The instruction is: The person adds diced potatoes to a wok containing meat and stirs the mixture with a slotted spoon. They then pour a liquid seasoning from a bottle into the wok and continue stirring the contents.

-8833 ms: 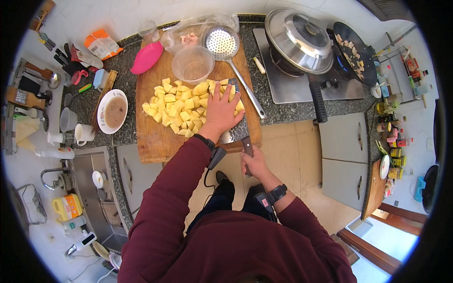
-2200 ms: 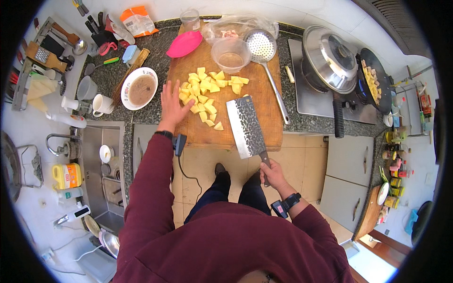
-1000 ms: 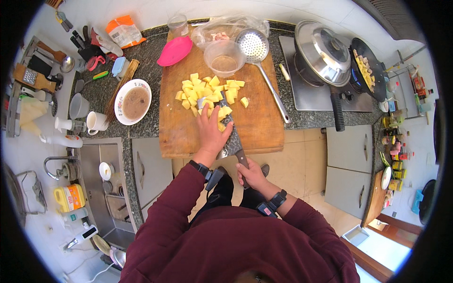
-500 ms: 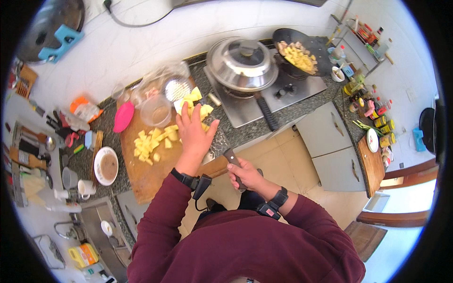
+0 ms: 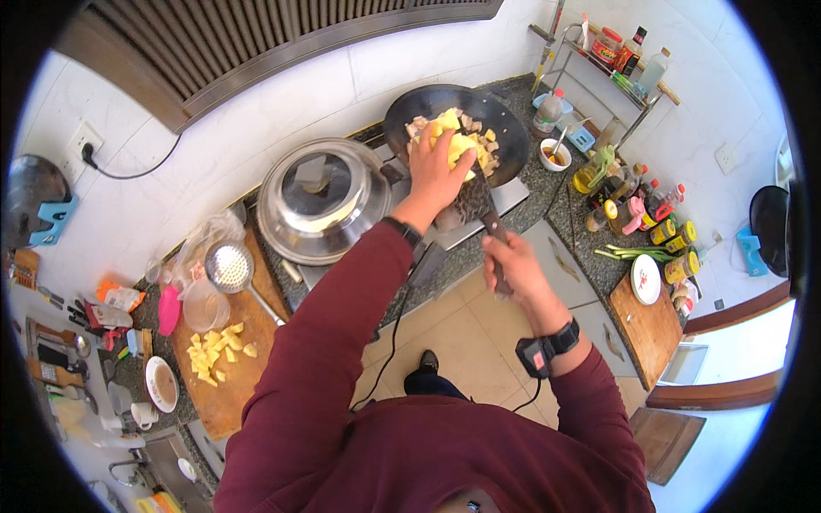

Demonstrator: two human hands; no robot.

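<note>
Head view: right grip clamped on cleaver; left grip, spread apart, has yellow chunks beneath.

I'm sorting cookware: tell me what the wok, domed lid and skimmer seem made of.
Wok: metal, perhaps iron, by its dull black surface. Domed lid: polished metal, likely steel, showing bright reflections; its dark centre may be glass. Skimmer: shiny steel, probably, from its silvery gleam.

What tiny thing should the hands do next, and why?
Maybe the left hand should nudge the yellow chunks off the cleaver into the wok. The right hand holds the cleaver, the chunks sit near its far end against the left hand, and that end looks to be over the wok.
</note>
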